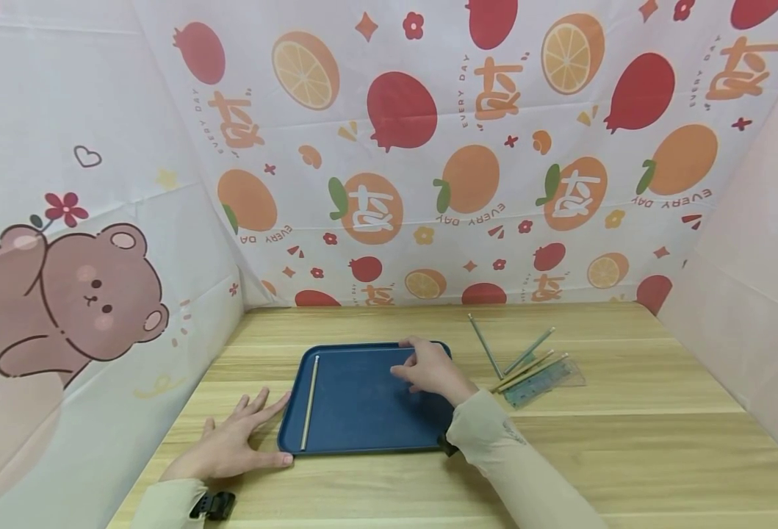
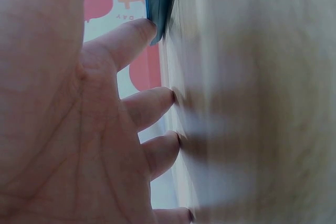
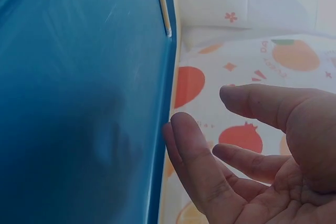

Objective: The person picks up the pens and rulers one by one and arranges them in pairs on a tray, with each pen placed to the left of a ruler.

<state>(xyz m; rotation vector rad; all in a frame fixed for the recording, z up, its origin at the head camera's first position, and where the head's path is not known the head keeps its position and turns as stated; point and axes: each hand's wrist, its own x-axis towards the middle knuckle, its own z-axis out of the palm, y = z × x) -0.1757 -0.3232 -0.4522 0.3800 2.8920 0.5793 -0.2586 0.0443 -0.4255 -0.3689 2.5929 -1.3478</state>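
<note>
A wooden table (image 1: 627,441) carries a blue tray (image 1: 369,411), loose pencils (image 1: 524,360) and a ruler (image 1: 544,383).

Makeshift tabletop booth: cartoon-print cloth walls (image 1: 428,147), wooden table (image 1: 627,455).

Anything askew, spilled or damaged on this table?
Nothing spilled or damaged. One pencil lies alone along the left edge of the blue tray, while the other pencils and a clear ruler lie in a loose, crossed pile on the table to its right.

Head cam: high, looking forward and down over the whole table (image 1: 627,455). Left wrist cam: palm-side, very near, blurred, facing the blue tray (image 2: 160,3) at its left front corner. Right wrist cam: palm-side, close over the tray's floor. All three share the tray.
</note>
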